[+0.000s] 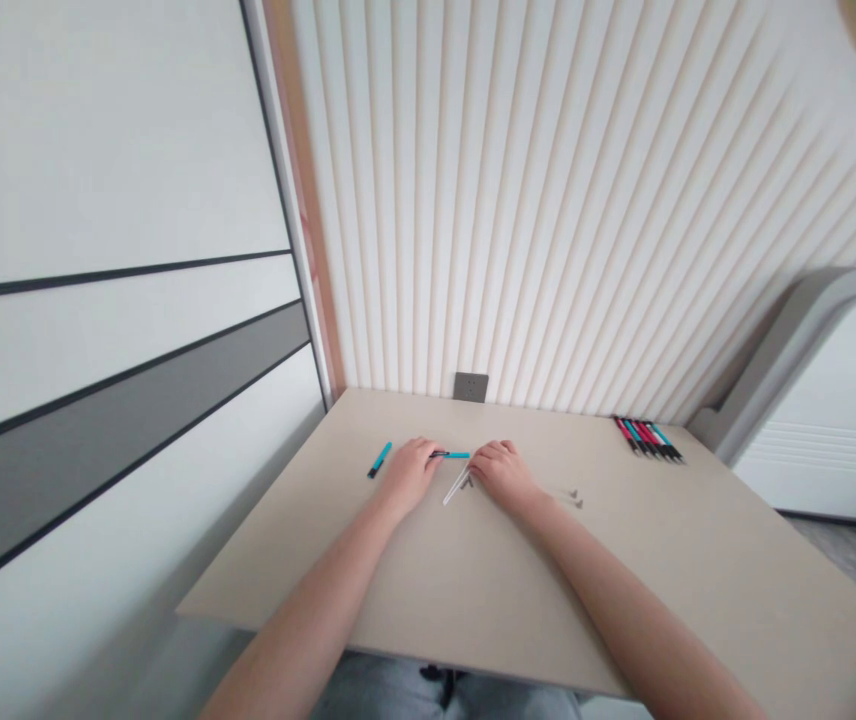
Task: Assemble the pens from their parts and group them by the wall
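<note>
My left hand [414, 468] is closed, its fingertips pinching the dark end of a blue pen [458, 455] that points right. Beside the pen's right end, my right hand [501, 468] has its fingers curled together over the tabletop; what they hold is hidden. Thin white sticks [455, 486], like pen refills, slant out from by the right fingertips and lie on the table. Small dark pieces [467, 482] lie close to them, too small to name. A second blue pen piece with a black end [379, 460] rests left of my left hand.
The pale table [458, 590] meets a ribbed wall with a dark socket [471, 387]. Several red, blue and black pens [649, 440] lie in a row at the back right. Small grey-tipped pieces [575, 499] lie by my right forearm. A white panelled surface [135, 420] stands left.
</note>
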Demonstrator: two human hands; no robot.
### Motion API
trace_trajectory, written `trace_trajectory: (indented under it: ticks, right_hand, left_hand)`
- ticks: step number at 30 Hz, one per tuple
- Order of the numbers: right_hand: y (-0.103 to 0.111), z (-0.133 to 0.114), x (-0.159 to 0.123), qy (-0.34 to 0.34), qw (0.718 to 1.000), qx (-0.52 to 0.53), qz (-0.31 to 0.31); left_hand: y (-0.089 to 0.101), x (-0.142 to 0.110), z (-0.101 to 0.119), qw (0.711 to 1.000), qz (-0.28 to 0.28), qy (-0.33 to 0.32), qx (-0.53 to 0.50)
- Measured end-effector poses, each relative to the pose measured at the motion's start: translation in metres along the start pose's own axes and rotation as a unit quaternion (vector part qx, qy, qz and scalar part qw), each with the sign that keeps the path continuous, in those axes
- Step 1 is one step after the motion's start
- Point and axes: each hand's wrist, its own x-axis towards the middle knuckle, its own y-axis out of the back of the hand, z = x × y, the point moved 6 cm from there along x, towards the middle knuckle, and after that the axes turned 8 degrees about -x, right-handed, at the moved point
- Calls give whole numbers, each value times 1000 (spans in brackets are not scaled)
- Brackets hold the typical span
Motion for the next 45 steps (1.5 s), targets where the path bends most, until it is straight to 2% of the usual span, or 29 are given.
trace_trajectory:
  ticks: [9, 14, 17, 22, 26, 39, 45]
  right_hand:
    - [3, -3, -2, 69, 997, -16, 9]
    - [10, 7, -7, 78, 997, 13, 23]
    - [15, 24, -20, 52, 997, 44, 37]
    - [23, 61, -58, -72, 989, 100, 80]
    - [26, 75, -75, -123, 977, 143, 97]
    - [29, 90, -79, -157, 961, 199, 110]
    - [28, 84, -77, -151, 962, 203, 106]
  left_hand:
    - [-5, -1, -1, 1000, -13, -5, -11]
    - [-2, -1, 3, 1000, -8, -11, -22]
    - [-2, -1, 4, 999, -6, -18, -34]
    - [-3, 0, 6, 997, -5, -35, -62]
    - [-3, 0, 12, 995, -5, -54, -81]
    - [8, 0, 23, 992, 24, -77, -99]
    - [8, 0, 24, 991, 15, -79, -105]
